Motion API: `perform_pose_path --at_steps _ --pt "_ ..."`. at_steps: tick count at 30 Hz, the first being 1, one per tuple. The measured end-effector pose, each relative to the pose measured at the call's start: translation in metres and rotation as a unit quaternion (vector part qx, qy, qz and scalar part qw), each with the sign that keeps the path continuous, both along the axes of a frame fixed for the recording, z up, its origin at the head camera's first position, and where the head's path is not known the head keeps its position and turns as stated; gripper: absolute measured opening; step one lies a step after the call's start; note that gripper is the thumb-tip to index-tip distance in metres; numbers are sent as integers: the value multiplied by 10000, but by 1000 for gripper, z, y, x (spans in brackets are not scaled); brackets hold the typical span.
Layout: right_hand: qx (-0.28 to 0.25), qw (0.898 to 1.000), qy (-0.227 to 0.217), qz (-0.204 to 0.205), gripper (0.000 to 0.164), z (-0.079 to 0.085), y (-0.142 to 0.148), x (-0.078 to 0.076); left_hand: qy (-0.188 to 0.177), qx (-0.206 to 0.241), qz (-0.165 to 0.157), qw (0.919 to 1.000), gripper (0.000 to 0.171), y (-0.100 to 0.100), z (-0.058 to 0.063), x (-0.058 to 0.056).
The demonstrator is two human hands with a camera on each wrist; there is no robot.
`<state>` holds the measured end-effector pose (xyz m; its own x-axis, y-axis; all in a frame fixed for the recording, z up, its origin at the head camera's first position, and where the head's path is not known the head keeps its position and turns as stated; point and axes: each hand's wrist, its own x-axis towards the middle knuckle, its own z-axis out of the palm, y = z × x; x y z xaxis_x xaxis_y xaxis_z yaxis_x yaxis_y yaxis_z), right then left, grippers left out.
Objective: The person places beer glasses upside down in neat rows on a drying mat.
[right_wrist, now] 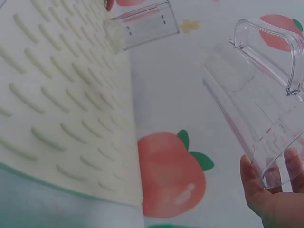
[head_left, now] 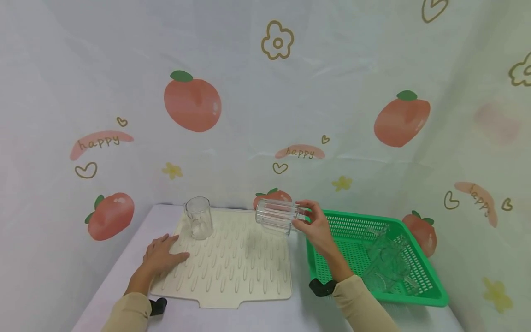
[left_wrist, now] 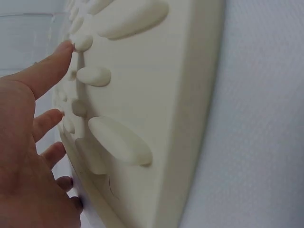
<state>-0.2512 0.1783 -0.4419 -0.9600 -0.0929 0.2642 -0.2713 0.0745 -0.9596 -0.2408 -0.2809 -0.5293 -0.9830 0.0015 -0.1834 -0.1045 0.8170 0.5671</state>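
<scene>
A clear mug (head_left: pixel 274 216) with a handle lies sideways in the air over the right part of a cream ridged drying mat (head_left: pixel 232 263). My right hand (head_left: pixel 314 227) grips it by its right end; in the right wrist view, the fingers (right_wrist: pixel 254 185) pinch the rim and the handle faces away from them. My left hand (head_left: pixel 163 256) rests at the mat's left edge with its fingers spread. Another clear mug (head_left: pixel 199 221) stands on the mat's back left, a little beyond the left hand.
To the right, a green plastic basket (head_left: pixel 332 216) holds several clear mugs (head_left: pixel 386 265), heaped at its right side. Behind the white table (head_left: pixel 97 318) hangs a pale cloth (head_left: pixel 240 115) printed with fruit. The basket's raised rim stands beneath my right forearm.
</scene>
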Motion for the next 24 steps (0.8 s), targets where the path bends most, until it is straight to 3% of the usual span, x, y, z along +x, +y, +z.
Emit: perform_pose_path --at_steps 4,9,14,19,24 --pt "-203 9997 -131 85 51 -3 -9 -9 -35 16 5 10000 95 -2 -5 -1" --pt "26 9998 -203 78 51 -3 -19 -16 -16 60 19 10000 98 -3 -8 -3" --pt "163 9995 -229 134 47 -4 -28 -22 230 12 244 9994 85 -5 -6 -3" --pt "192 9995 -189 171 48 -7 -34 -26 734 438 949 9918 66 -2 7 -2" --pt "101 9998 -161 66 49 -8 -37 -26 1548 943 1494 9720 56 5 34 -4"
